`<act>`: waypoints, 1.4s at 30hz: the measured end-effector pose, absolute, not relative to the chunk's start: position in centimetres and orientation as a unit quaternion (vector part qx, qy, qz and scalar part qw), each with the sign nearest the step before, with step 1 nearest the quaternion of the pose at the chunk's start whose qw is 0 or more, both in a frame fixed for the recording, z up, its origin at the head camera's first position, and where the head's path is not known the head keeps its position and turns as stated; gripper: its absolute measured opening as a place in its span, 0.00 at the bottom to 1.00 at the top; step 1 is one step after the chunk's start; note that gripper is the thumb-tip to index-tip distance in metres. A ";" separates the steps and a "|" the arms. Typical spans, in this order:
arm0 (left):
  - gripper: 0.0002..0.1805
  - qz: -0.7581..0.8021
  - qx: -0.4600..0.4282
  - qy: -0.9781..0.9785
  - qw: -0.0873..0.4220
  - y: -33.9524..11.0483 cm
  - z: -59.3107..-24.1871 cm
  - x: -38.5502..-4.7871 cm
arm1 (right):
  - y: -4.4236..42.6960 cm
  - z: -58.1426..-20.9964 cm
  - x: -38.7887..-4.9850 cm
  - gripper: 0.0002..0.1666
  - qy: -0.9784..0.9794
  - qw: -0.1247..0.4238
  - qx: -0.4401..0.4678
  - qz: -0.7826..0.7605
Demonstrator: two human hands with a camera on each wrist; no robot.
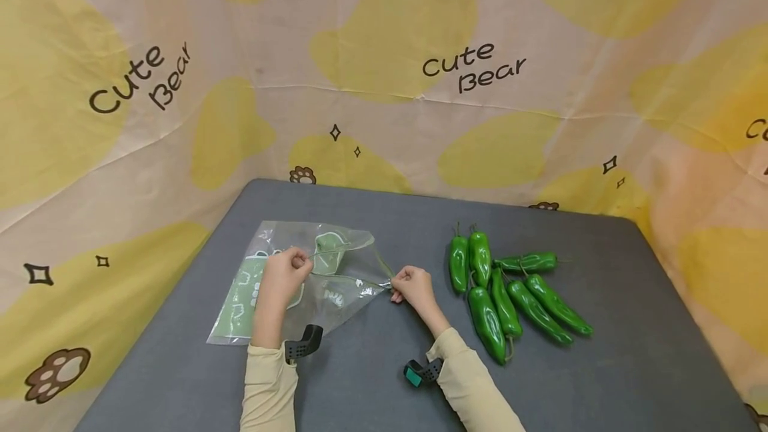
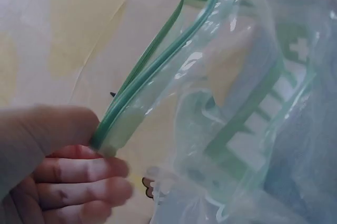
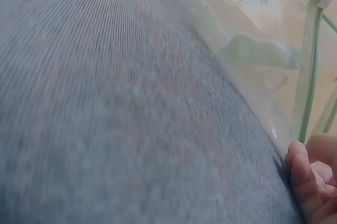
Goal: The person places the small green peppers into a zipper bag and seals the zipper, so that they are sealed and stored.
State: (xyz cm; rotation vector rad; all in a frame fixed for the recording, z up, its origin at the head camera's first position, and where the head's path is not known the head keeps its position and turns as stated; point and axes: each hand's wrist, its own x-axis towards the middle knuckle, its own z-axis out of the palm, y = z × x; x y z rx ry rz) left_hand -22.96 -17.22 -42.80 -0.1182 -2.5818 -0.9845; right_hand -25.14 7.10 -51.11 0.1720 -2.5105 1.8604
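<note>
Two pinch grips on one clear, green-printed zip bag (image 1: 345, 297): basically holding its gaping mouth with left hand (image 1: 282, 279) and right hand (image 1: 417, 287), over grey table (image 1: 360, 382), left of seven shiny green peppers (image 1: 505, 304).

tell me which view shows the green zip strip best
The left wrist view: the green zip strip looks largest and clearest there. The right wrist view shows only a stretch near its right edge; the head view, just a thin line.

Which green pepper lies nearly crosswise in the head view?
The upper-right pepper: its body runs nearly level across the picture, while the others slant or run up and down.
</note>
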 end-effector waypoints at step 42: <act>0.07 -0.711 -0.047 -0.702 -0.006 -15.4 -45.1 -24.4 | 10.3 -51.2 -24.3 0.18 -0.654 -0.073 0.053 0.751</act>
